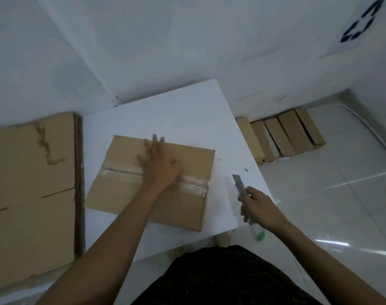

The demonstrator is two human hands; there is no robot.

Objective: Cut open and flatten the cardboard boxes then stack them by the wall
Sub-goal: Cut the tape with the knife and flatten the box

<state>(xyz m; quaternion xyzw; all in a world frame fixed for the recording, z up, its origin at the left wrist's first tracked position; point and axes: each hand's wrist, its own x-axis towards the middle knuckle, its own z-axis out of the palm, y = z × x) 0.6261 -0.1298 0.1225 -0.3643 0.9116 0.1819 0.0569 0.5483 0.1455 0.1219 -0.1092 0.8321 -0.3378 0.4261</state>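
The right hand [260, 208] grips the utility knife [240, 186], fingers curled round its body, with the blade out beside the right edge of the box and over the tabletop [176, 111]. The left hand [159, 164] lies spread flat on the sealed cardboard box [121, 192] at mid-tabletop. For a clean cut it should shift clear of the tape seam [192, 182] it partly covers while the blade runs shallow along that seam. Flattened cardboard [31, 172] lies to the left, and other boxes [284, 137] stand on the floor by the wall.
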